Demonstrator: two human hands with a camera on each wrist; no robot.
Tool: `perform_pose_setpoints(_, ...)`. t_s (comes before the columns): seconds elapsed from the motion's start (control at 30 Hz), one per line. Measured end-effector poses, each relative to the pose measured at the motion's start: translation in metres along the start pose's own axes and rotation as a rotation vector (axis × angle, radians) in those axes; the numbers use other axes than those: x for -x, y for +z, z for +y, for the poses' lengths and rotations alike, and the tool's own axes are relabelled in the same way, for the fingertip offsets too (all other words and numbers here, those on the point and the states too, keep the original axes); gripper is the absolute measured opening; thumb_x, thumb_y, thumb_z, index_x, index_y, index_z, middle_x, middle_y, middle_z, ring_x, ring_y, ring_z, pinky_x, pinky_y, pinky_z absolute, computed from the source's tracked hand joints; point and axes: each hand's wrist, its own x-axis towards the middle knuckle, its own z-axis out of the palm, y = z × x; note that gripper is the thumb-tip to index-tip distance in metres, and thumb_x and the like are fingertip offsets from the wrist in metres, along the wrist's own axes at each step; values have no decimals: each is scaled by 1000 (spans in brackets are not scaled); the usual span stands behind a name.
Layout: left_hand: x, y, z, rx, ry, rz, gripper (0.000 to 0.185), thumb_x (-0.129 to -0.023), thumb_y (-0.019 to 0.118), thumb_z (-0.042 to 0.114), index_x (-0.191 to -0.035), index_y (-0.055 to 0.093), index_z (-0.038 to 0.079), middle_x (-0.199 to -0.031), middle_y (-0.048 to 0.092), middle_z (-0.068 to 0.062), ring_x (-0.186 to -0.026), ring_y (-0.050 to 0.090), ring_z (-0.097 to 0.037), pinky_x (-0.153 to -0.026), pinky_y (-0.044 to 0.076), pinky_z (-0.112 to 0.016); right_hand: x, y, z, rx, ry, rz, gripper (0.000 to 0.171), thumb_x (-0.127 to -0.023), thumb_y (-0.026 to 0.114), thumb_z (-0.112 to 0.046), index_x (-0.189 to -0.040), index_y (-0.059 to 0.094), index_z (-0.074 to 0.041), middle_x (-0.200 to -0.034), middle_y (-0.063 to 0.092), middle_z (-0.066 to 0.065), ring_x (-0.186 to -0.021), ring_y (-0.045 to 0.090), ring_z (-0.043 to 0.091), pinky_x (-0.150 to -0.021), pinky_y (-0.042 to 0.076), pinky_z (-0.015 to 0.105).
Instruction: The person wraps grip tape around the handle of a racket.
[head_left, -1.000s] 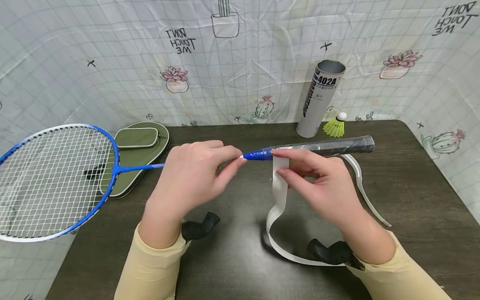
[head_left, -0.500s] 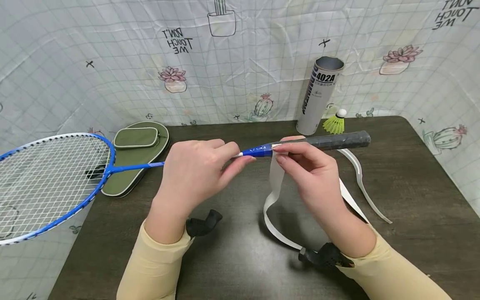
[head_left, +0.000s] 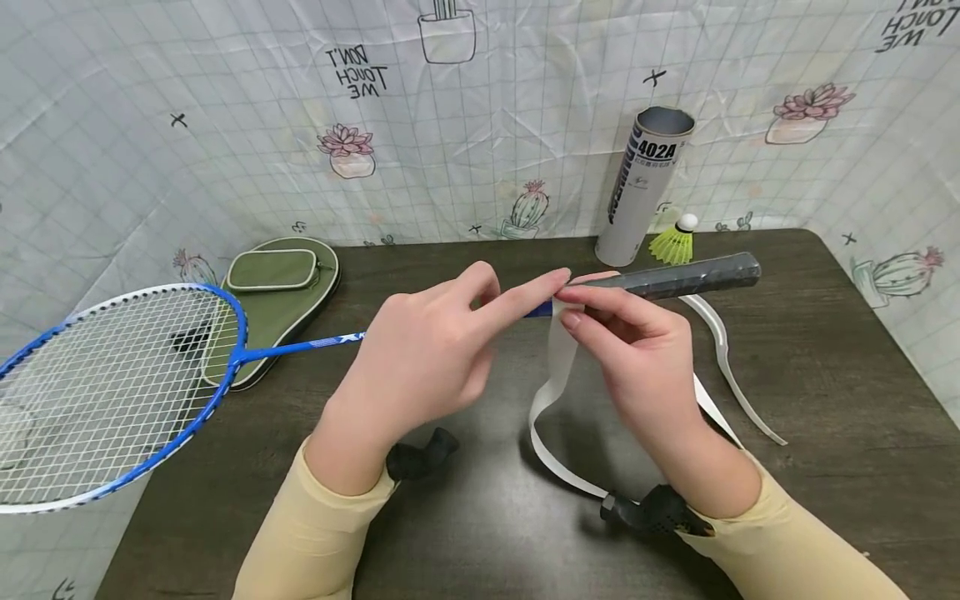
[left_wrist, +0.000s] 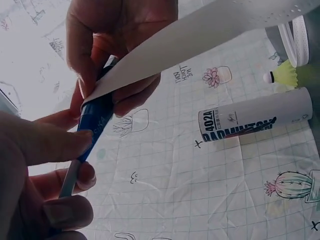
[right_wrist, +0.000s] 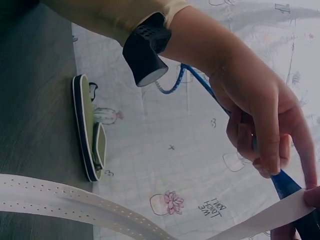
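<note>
A blue badminton racket (head_left: pixel 120 383) is held level above the dark table (head_left: pixel 847 383), its black handle (head_left: pixel 675 279) pointing right. My left hand (head_left: pixel 487 312) grips the shaft (left_wrist: pixel 70 180) and the blue cone (left_wrist: pixel 95 125) by the handle. Its index finger stretches towards the end of a white grip tape (head_left: pixel 551 375). My right hand (head_left: pixel 577 308) pinches that tape end against the handle's left end. From there the tape hangs in a loop to the table, and it also crosses the right wrist view (right_wrist: pixel 75 200).
A grey shuttlecock tube (head_left: pixel 645 187) stands at the back with a yellow shuttlecock (head_left: pixel 675 242) beside it. A green case (head_left: pixel 277 292) lies at the back left under the racket's shaft. A second white strip (head_left: pixel 723 358) lies right of my right hand. Printed cloth walls surround the table.
My left hand has slid right along the shaft onto the blue cone, and its index finger now reaches the tape end. The racket has shifted slightly right. My right hand keeps its pinch.
</note>
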Motion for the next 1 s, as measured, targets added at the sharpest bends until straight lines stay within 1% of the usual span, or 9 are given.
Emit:
perform_pose_setpoints(0.1, 2, 1, -1, 4, -2, -6, 67, -92, 47, -3, -146, 59, 35, -83, 48, 2, -54, 34, -12, -44, 28, -26, 1, -1, 1, 12, 4, -26, 23, -88, 67, 20, -105, 76, 8, -106, 76, 11, -98, 69, 18, -82, 55, 22)
perform_pose_setpoints(0.3, 4, 3, -2, 3, -2, -6, 61, -93, 49, -2, -140, 66, 34, -86, 51, 2, -54, 36, -12, -44, 30, -26, 0, -4, 1, 15, 35, -70, 22, -90, 65, 19, -108, 75, 9, -105, 77, 9, -94, 74, 18, -85, 58, 26)
perform_pose_setpoints(0.43, 5, 2, -4, -15, -7, -6, 62, -92, 50, -2, -140, 66, 34, -85, 51, 2, -54, 36, -12, -44, 30, -27, 2, -3, 0, 13, 92, -99, 26, -95, 62, 15, -120, 69, 13, -110, 77, 11, -87, 78, 26, -83, 62, 37)
perform_pose_setpoints(0.53, 5, 0, -5, -28, -13, -9, 63, -91, 49, -1, -140, 66, 34, -84, 50, 2, -53, 35, -12, -44, 30, -27, 5, 0, 1, 60, 90, -104, 31, -97, 61, 12, -128, 66, 12, -104, 78, 13, -82, 79, 28, -79, 63, 41)
perform_pose_setpoints(0.63, 5, -2, -7, -35, -26, -11, 63, -92, 47, -2, -141, 65, 34, -84, 49, 2, -53, 34, -12, -44, 29, -27, 8, 4, 3, 147, 15, -76, 35, -95, 64, 12, -130, 66, 8, -88, 78, 10, -75, 78, 20, -69, 61, 30)
perform_pose_setpoints(0.7, 6, -3, -8, -45, -39, -14, 63, -92, 48, -2, -141, 65, 34, -84, 50, 2, -53, 34, -12, -43, 29, -27, 11, 7, 5, 184, -40, -47, 36, -93, 67, 13, -129, 64, 9, -81, 74, 6, -69, 74, 14, -62, 56, 23)
perform_pose_setpoints(0.8, 7, -5, -9, -64, -55, -22, 64, -92, 48, -3, -141, 65, 34, -83, 49, 2, -52, 33, -12, -43, 29, -27, 15, 12, 9, 166, -79, 5, 33, -90, 68, 15, -122, 60, 8, -84, 70, 1, -69, 66, 10, -58, 48, 19)
perform_pose_setpoints(0.9, 7, -6, -10, -79, -61, -22, 65, -92, 47, -3, -142, 64, 34, -82, 48, 2, -52, 32, -13, -43, 28, -27, 18, 17, 13, 95, -48, 58, 35, -88, 68, 19, -114, 56, -1, -89, 68, 0, -73, 61, 10, -64, 49, 19)
perform_pose_setpoints(1.0, 9, -8, -11, -78, -64, -12, 65, -91, 47, -4, -141, 65, 33, -80, 48, 2, -52, 31, -13, -43, 27, -27, 19, 22, 17, -10, 66, 100, 39, -87, 65, 22, -112, 55, -6, -91, 68, 1, -78, 62, 11, -70, 51, 19)
